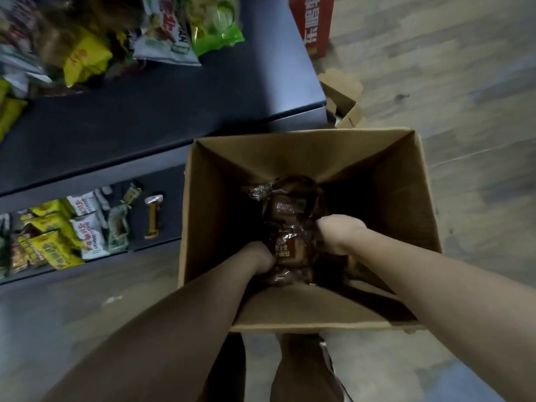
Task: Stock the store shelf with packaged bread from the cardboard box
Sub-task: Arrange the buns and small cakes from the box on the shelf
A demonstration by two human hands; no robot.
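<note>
The bread packets (285,227) lay in a loose brown heap at the bottom of the cardboard box (304,152), which stood on the floor just beside the shelf (145,111). Both arms reached deep inside. The right hand (339,230) had its fingers bent down over the wrappers, gripping them as far as I could judge. The left hand (258,256) pressed against the packet with the red label, its fingertips buried, so I could not tell whether it held anything. On the shelf, snack bags (87,56) crowded the far left, with bare dark board nearer the box. I thought the glossy wrappers might slip from a bunched grab, or a hard squeeze might crush the soft bread.
</note>
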